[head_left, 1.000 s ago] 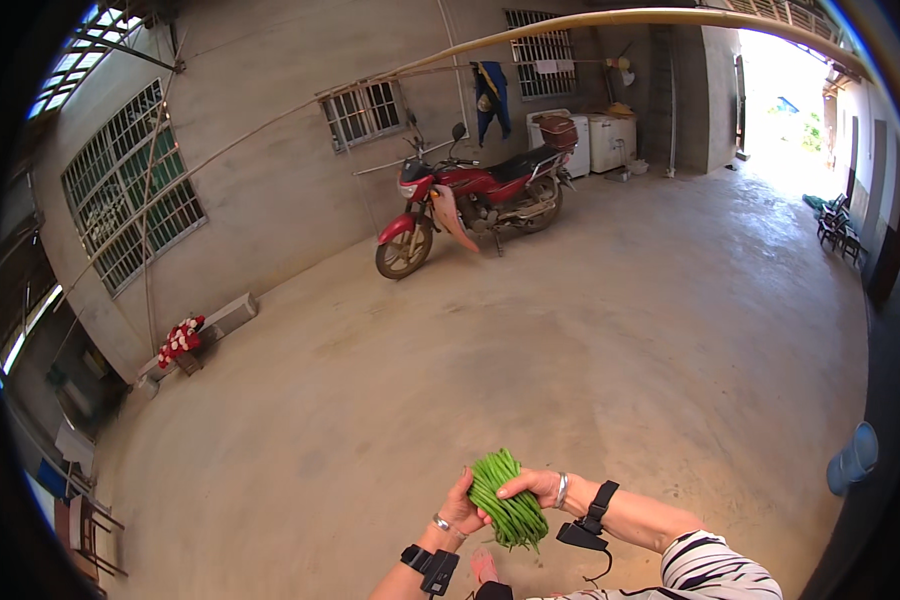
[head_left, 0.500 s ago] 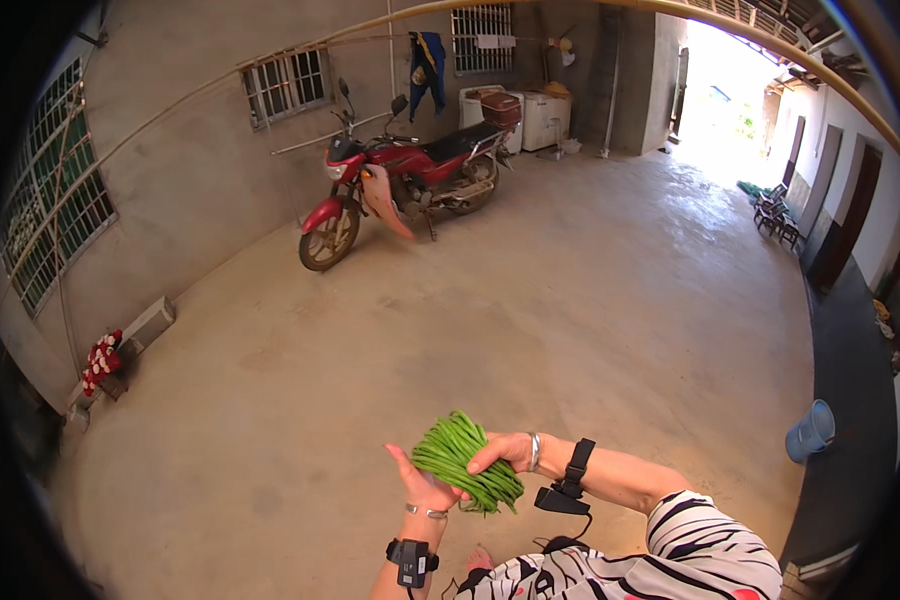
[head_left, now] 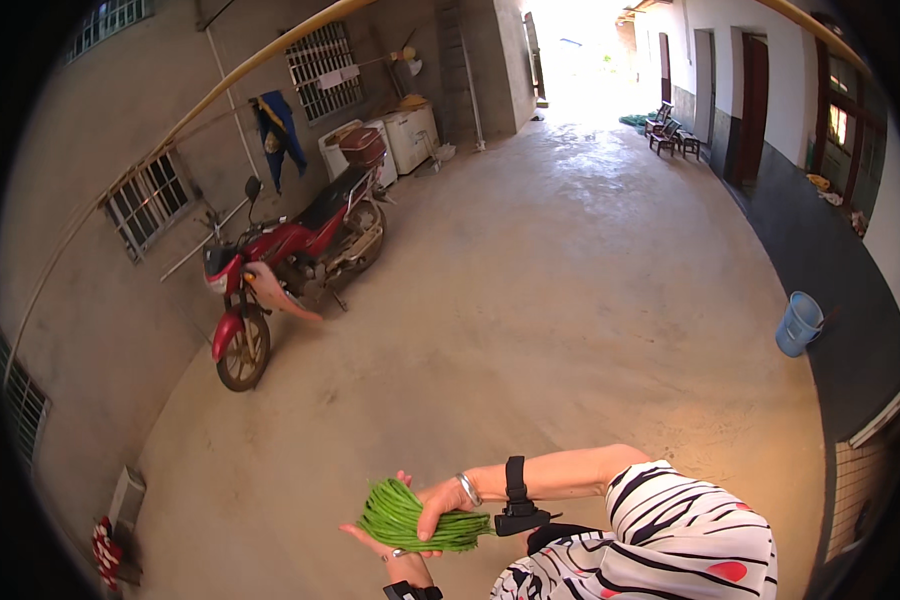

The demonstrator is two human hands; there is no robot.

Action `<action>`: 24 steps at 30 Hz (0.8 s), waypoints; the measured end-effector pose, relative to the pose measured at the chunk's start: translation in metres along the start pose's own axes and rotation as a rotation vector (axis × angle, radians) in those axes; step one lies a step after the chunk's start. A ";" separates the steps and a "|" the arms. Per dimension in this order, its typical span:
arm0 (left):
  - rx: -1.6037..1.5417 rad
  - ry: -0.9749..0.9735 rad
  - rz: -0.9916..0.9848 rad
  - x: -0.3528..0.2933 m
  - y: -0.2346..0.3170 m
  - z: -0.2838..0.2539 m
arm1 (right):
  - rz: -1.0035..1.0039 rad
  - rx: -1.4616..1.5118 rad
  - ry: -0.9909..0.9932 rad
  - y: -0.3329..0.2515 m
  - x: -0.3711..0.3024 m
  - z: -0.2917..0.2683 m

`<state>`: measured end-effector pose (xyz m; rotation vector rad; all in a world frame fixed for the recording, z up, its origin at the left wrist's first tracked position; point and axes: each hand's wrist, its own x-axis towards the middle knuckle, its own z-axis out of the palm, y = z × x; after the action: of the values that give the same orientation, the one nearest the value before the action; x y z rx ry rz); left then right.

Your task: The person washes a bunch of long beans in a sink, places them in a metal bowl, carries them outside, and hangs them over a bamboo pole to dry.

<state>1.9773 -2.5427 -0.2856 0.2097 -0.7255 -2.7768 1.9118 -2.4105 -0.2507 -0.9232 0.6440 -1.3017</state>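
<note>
A bundle of long green beans (head_left: 395, 518) lies sideways between my two hands, low in the view. My right hand (head_left: 438, 503) is wrapped over the bundle from the right, thumb across the front. Beneath the beans, my left hand (head_left: 373, 543) supports them from the left. Its thumb sticks out to the left and most of its palm is hidden by the beans. Each wrist wears a silver bracelet and a black strapped device.
A red motorcycle (head_left: 295, 250) leans on its stand at the left. White appliances (head_left: 405, 138) stand behind it. A blue bucket (head_left: 799, 325) sits at the right by a dark strip. Small chairs (head_left: 663, 128) are farther back. Red and white flowers (head_left: 106, 552) are at the lower left.
My view has swung to the right, so the motorcycle and bucket sit farther left. The bundle has tilted from slanting to nearly level, and both hands stay on it.
</note>
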 end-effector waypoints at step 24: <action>0.128 -0.240 0.165 0.349 0.081 0.186 | -0.130 0.023 0.115 -0.273 -0.035 -0.215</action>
<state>1.6239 -2.6264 -0.1100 -0.1558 -0.9332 -2.6264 1.5841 -2.4234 -0.1298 -0.8885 0.6651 -1.4836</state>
